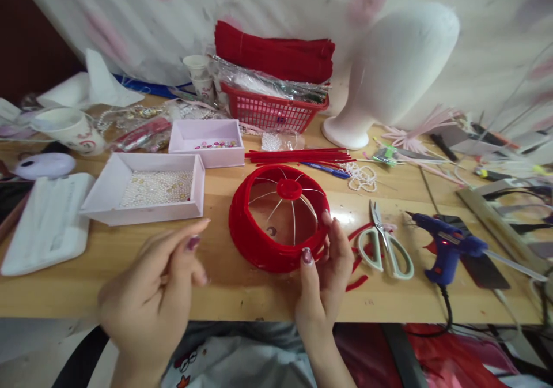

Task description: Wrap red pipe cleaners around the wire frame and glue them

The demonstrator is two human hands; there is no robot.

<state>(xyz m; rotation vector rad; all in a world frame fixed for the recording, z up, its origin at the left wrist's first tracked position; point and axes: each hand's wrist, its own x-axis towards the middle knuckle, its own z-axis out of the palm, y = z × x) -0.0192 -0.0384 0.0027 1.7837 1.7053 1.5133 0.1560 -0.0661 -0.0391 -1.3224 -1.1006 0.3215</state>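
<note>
1. Fingers of the left hand are loosely spread and hold nothing. They float just left of the red round frame.
2. The right hand pinches the frame's right edge with thumb and fingers.
3. Scissors lie just right of those fingers, then a blue glue gun.
4. Bead boxes and a red basket sit farther back.

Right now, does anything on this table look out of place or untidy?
Yes. Red scraps lie loose on the table near the scissors, one close to the front edge. The red wire frame looks intact.
</note>
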